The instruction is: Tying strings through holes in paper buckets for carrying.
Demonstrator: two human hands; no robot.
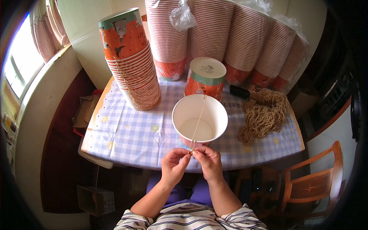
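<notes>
A white-lined paper bucket [183, 109] stands upright near the front of the table, its mouth facing me. A thin tan string [200, 119] runs from its far rim across the opening to the near rim. There my left hand [174, 165] and my right hand [209, 163] meet, thumbs and forefingers pinched on the string just outside the rim. Between the fingertips, the exact shape of the string is too small to make out. Right behind the bucket, another paper bucket [205, 87], orange and green, rests upside down.
At the left stands a tall stack of nested buckets [132, 73] with strings along its side. Plastic-wrapped bucket stacks [211, 28] line the back. On the right lie a heap of tan strings [264, 117] and a black object [239, 92]. A wooden chair [312, 184] stands beyond the checkered tablecloth [130, 142].
</notes>
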